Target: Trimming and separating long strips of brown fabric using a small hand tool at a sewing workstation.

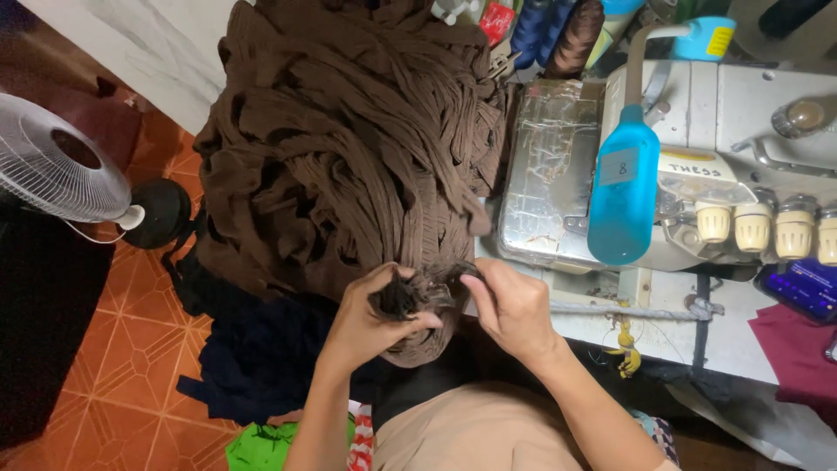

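A big heap of brown fabric strips [349, 139] lies piled in front of me, to the left of a sewing machine. My left hand [370, 318] is closed around a dark bunched end of the brown strips at the heap's near edge. My right hand [514, 305] pinches the same bundle just to the right, fingers curled on the cloth. Both hands touch the fabric a few centimetres apart, over my lap.
A white industrial sewing machine [741, 113] with a shiny metal cover [545, 174] and a blue plastic bottle [623, 187] stands at right. A white fan [57, 161] stands on the orange tiled floor [122, 384] at left. Dark blue cloth [261, 349] hangs below the heap.
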